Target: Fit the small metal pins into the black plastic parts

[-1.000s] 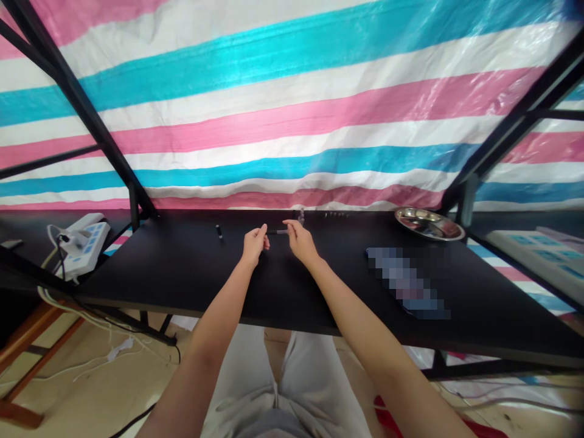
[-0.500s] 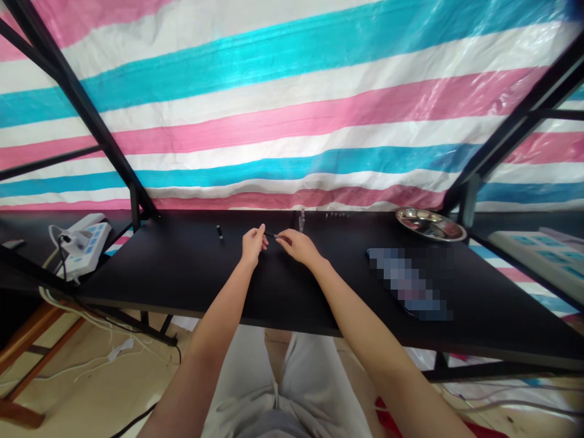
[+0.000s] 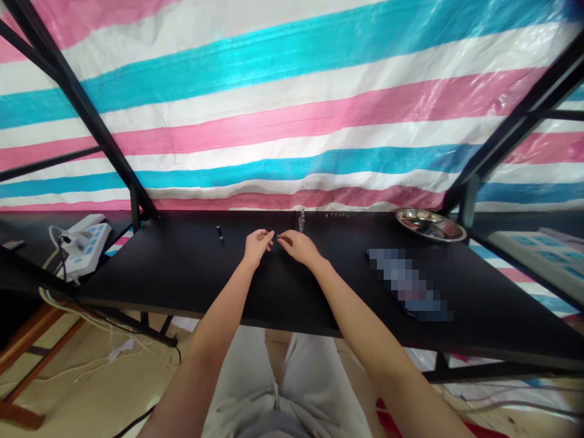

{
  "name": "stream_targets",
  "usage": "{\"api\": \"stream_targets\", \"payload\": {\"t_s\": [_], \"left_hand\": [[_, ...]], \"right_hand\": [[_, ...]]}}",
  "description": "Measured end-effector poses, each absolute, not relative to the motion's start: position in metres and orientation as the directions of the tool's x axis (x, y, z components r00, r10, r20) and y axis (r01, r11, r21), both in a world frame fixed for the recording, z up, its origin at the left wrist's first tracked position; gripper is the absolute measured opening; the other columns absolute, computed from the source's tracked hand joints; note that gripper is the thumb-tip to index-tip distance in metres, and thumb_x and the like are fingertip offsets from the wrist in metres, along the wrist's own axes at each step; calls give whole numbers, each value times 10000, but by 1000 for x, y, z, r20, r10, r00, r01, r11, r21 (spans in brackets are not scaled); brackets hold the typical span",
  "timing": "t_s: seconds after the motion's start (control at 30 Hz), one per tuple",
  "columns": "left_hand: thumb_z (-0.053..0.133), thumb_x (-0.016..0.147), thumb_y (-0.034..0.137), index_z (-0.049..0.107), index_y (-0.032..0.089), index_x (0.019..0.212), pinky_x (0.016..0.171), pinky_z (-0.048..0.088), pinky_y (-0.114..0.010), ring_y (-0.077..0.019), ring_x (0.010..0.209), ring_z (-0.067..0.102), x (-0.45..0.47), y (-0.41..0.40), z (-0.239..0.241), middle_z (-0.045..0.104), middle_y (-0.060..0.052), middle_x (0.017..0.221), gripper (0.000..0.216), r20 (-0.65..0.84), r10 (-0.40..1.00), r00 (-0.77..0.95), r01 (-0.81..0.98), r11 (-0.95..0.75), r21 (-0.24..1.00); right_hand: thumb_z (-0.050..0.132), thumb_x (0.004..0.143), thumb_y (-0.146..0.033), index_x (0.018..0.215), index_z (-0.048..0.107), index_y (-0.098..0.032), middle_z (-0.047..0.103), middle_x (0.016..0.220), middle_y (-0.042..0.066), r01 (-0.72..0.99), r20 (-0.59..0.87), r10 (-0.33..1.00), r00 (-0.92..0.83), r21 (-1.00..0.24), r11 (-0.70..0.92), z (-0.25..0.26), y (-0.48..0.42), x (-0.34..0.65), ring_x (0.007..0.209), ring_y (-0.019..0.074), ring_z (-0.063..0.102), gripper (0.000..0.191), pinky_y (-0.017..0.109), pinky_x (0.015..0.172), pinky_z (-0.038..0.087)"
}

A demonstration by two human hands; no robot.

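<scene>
Both my hands meet over the middle of the black table (image 3: 191,267). My left hand (image 3: 257,246) and my right hand (image 3: 296,246) each pinch one end of a small dark stick-like part (image 3: 275,235) held between their fingertips. It is too small to name. A similar small dark piece (image 3: 219,232) lies on the table to the left of my left hand. A small clear object (image 3: 301,219) stands just beyond my right hand.
A round metal dish (image 3: 429,224) sits at the back right, with a row of tiny dark parts (image 3: 335,214) along the back edge. A white power strip (image 3: 84,240) with cables lies at the left. Black frame posts rise at both back corners before a striped tarp.
My hands have come closer together and dropped slightly toward the table, with fingertips now nearly touching around the small part.
</scene>
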State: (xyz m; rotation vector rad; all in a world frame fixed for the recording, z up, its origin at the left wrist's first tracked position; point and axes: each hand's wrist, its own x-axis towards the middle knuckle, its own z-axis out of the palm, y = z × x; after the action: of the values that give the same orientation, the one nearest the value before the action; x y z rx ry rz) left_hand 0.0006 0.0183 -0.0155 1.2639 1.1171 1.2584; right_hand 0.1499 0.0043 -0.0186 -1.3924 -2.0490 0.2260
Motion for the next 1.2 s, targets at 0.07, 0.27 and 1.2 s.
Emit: {"api": "stream_targets", "payload": {"t_s": [0.07, 0.27, 1.2], "left_hand": [[670, 636, 389, 565, 123, 703, 383, 288, -184, -39, 365, 411, 1, 18, -14, 533, 26, 515, 294, 90, 996, -13, -47, -91, 995], [629, 691, 334, 534, 132, 733, 384, 305, -176, -33, 356, 401, -3, 23, -14, 510, 47, 519, 227, 94, 964, -248, -121, -127, 985], [579, 705, 368, 542, 153, 758, 393, 353, -180, -64, 395, 436, -1, 21, -22, 492, 46, 490, 224, 222, 965, -137, 119, -207, 971]], "right_hand": [[489, 838, -292, 891, 636, -173, 612, 859, 53, 781, 432, 869, -240, -446, 437, -18, 4, 151, 768, 147, 555, 196, 246, 673, 415], [516, 823, -273, 879, 641, -182, 610, 870, 54, 878, 368, 917, -155, -373, 298, -12, 6, 160, 818, 157, 555, 164, 242, 686, 399], [523, 789, -381, 858, 658, -220, 675, 875, 42, 857, 208, 931, 300, -487, -168, -32, 29, 181, 857, 192, 595, 221, 295, 741, 375]]}}
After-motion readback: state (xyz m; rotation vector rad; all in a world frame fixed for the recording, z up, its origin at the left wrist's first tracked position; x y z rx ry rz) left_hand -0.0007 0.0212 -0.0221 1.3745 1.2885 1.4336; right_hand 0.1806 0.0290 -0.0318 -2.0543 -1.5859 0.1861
